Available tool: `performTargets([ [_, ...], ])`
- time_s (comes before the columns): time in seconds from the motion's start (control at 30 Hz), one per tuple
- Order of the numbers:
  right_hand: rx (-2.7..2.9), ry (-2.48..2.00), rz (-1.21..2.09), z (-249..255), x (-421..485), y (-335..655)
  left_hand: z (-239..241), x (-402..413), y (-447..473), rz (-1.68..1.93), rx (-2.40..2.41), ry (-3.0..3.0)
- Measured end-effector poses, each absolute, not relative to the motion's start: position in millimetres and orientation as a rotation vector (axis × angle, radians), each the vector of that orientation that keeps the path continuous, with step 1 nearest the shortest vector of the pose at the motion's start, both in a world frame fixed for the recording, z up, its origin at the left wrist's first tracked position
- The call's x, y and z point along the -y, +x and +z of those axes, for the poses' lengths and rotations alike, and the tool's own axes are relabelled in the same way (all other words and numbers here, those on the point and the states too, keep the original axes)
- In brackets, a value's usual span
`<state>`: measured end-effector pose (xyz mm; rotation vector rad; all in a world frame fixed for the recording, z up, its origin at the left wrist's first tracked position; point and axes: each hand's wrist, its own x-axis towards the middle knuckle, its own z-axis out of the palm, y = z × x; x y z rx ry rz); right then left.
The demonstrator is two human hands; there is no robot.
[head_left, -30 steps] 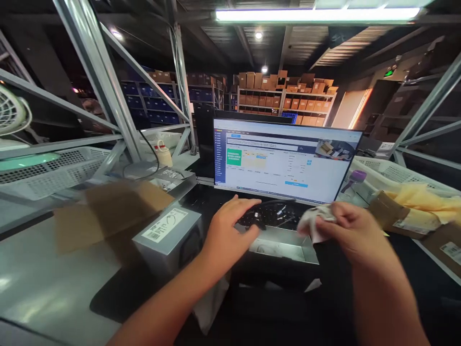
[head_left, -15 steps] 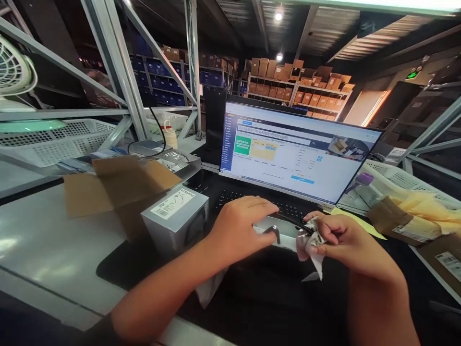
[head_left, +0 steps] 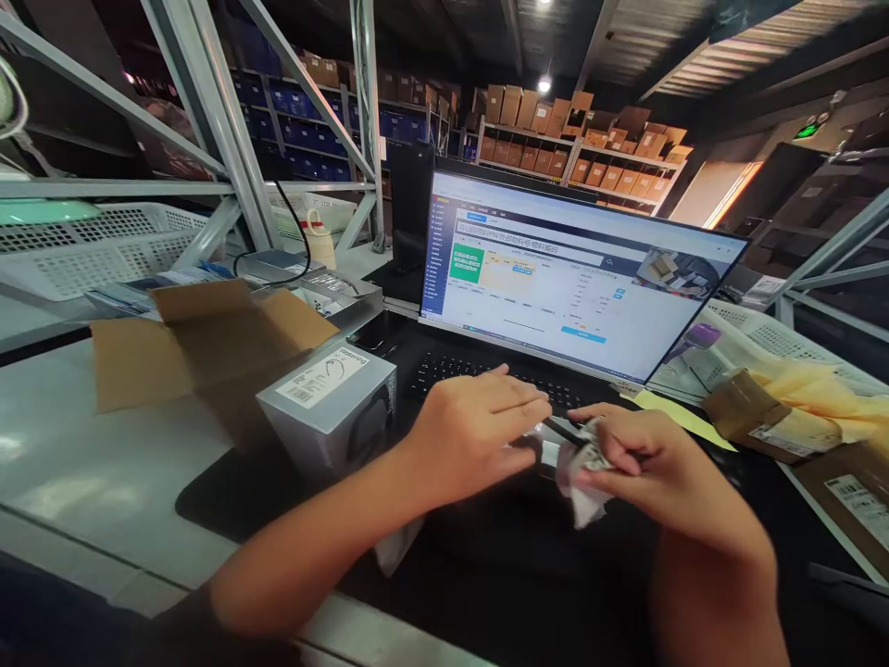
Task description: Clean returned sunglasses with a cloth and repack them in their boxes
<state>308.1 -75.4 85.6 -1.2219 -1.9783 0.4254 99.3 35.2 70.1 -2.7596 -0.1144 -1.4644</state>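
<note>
On the grey tabletop (head_left: pixel 83 482), before the lit monitor (head_left: pixel 576 278), stood an open cardboard box (head_left: pixel 201 343) and a grey labelled box (head_left: pixel 326 403). Just in front of the keyboard (head_left: pixel 465 369), the right hand (head_left: pixel 653 463) had its grip clamped on a crumpled white wipe (head_left: pixel 582 477). The wipe touched a small silvery part (head_left: pixel 548 452) under the left hand (head_left: pixel 479 421), whose grip could not be told. A dragging wipe might have knocked the part loose onto the keys.

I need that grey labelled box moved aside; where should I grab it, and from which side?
Probably from above, gripping the grey box by two opposite upright faces. Its flat labelled top is uncovered, the open cardboard box crowds its left, and the left hand is on its right.
</note>
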Motion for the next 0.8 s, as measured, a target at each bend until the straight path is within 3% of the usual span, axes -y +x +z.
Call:
performTargets([
  [0.13,1.99,-1.123,0.46,92.8,79.8,318.8,74.1,-35.4,96.1,-1.537,0.165,-2.77],
  [0.37,1.741,-1.515,-0.134,76.0,76.7,259.0,64.4,-32.0,105.1,-1.451,0.055,-2.663],
  [0.57,1.934,-1.263,0.596,96.4,80.4,308.7,72.3,-39.1,97.0,-1.595,0.155,-2.895],
  [0.8,1.759,-1.357,0.522,94.8,85.1,291.6,68.7,-39.4,99.1,-1.6,0.208,-2.918],
])
